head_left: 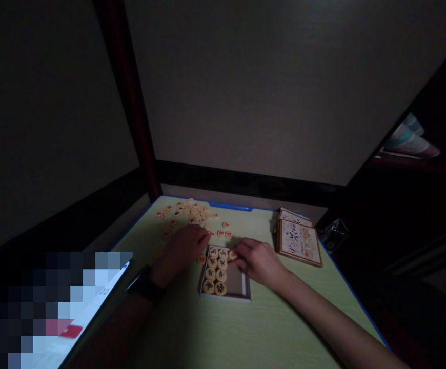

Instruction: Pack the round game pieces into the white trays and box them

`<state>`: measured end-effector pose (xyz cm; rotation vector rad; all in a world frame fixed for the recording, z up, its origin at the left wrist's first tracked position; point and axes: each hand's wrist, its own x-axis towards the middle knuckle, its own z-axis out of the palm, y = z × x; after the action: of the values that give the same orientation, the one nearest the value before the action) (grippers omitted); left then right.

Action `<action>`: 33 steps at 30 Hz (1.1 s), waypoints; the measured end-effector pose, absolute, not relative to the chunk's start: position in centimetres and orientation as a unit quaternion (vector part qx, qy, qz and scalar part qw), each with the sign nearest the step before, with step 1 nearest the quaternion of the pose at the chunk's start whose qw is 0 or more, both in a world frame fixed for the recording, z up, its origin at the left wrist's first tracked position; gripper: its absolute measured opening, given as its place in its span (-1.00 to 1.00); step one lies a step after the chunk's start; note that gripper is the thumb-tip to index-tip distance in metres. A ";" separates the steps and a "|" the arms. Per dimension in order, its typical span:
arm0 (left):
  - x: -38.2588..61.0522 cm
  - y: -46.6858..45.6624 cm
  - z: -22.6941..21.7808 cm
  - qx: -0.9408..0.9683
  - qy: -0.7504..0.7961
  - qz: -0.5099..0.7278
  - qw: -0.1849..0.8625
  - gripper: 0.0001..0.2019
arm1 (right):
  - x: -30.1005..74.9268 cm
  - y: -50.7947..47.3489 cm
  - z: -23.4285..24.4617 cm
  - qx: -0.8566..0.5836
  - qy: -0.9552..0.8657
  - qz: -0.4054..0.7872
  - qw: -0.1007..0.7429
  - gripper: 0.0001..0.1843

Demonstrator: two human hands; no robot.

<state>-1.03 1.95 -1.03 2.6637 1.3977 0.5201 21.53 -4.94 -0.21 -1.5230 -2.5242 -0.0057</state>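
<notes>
A person's right hand (259,260) pinches a red-lettered xiangqi piece (232,254) in an open box (235,282), beside two filled columns of black-lettered pieces (221,275), as the left hand (186,245), its grip unclear, reaches among many loose pieces (194,210) remaining on the counter (246,333).

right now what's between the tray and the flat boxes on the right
In the head view, the right hand lies between the tray and the flat boxes, its fingers near a red-marked piece, with green tabletop around it.
</notes>
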 end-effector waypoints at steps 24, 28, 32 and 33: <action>-1.0 1.9 -0.8 0.875 0.457 0.160 0.028 -0.66 | 22.3 -4.8 1.5 -0.456 -0.888 -0.031 0.052 -0.72; -1.1 2.0 -1.1 0.876 0.453 0.164 0.026 -0.67 | 22.2 -4.6 0.3 -0.455 -0.889 -0.022 0.055 -0.72; -1.2 2.0 -1.2 0.875 0.453 0.166 0.033 -0.67 | 22.3 -4.5 0.1 -0.472 -0.879 0.003 0.064 -0.75; -1.2 2.0 -1.1 0.875 0.454 0.166 0.034 -0.67 | 22.3 -4.5 0.2 -0.476 -0.876 0.012 0.069 -0.75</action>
<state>-1.15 2.01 -1.13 2.6894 1.3966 0.5096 22.26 -4.50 0.17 -1.4347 -2.6390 0.0365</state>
